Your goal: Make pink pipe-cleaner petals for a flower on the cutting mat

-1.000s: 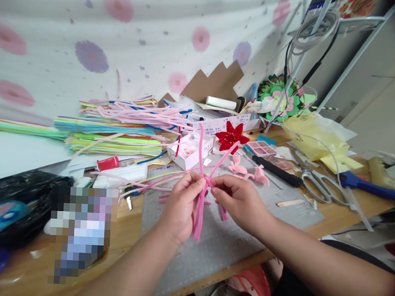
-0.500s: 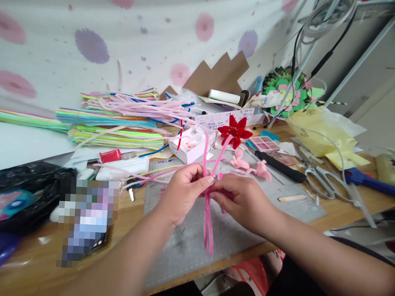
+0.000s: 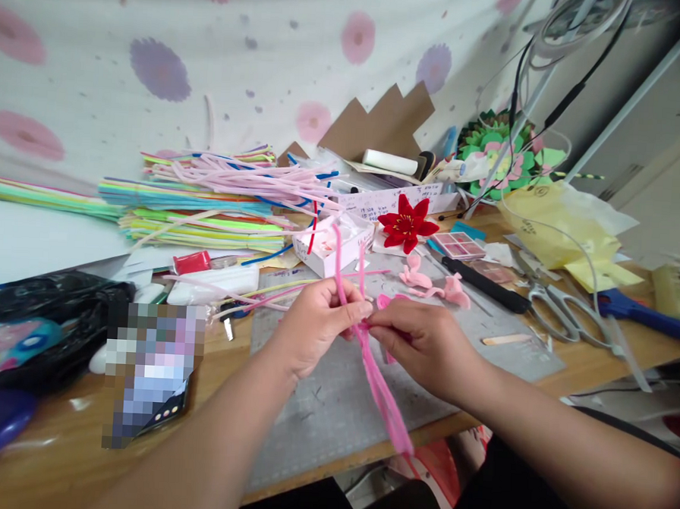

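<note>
Pink stems (image 3: 381, 393) pinched in 2 hands (image 3: 320, 326) (image 3: 424, 339), white box (image 3: 349, 253) holding pale pink pieces (image 3: 325, 242)

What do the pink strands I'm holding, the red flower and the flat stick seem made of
Pink strands: probably fuzzy, matte chenille over wire; edges look soft, upper ends stand up unsupported. Red flower: likely velvety pile; petals look plush. Flat stick: apparently bare wood, pale tan and dull.
</note>
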Motion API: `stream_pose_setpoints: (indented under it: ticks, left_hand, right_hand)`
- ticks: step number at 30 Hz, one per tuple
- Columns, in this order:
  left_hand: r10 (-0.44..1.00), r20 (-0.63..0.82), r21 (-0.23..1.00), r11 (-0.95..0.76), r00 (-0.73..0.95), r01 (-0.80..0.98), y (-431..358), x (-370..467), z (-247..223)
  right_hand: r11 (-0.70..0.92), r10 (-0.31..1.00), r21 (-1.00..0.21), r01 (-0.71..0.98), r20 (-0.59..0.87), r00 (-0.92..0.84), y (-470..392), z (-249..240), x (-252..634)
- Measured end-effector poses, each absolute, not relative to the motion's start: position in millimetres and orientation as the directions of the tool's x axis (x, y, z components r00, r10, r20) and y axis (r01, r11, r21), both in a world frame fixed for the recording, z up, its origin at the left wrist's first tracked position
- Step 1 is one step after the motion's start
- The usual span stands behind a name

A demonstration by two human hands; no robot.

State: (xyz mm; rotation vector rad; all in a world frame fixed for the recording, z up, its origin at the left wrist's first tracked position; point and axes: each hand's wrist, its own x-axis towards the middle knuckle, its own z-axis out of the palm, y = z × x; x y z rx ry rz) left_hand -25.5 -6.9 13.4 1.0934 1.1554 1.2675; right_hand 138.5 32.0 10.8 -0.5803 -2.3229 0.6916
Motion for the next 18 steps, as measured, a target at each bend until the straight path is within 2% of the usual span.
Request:
stream_pose_setpoints:
  ticks: [2, 5, 8, 14, 18]
  left_hand:
    - [0.998, -0.048, 0.989, 0.042, -0.042, -0.144, -6.9, -24.9, 13.4]
    - [0.995, -0.1, 0.978, 0.103, 0.023, -0.18, -6.6, -24.5, 11.2]
    - [0.994, -0.095, 0.975, 0.104, 0.053, -0.195, -5.6, -25.0, 8.3]
    - [0.985, -0.085, 0.992, 0.07, -0.148, -0.103, -2.3, -31.1, 6.8]
    - [0.978, -0.071, 0.997, 0.071, -0.197, -0.006, -0.8, -35.1, 6.2]
  right_hand:
    - [0.765, 0.557, -0.609, 0.208, 0.465, -0.688, 32.0, 11.0, 138.9]
    - [0.772, 0.548, -0.604, 0.197, 0.476, -0.688, 32.2, 10.6, 139.4]
    - [0.777, 0.543, -0.598, 0.199, 0.476, -0.692, 32.3, 9.7, 140.2]
    - [0.788, 0.513, -0.584, 0.196, 0.445, -0.734, 30.7, 12.7, 146.1]
    - [0.799, 0.513, -0.552, 0.237, 0.422, -0.747, 27.2, 15.1, 150.6]
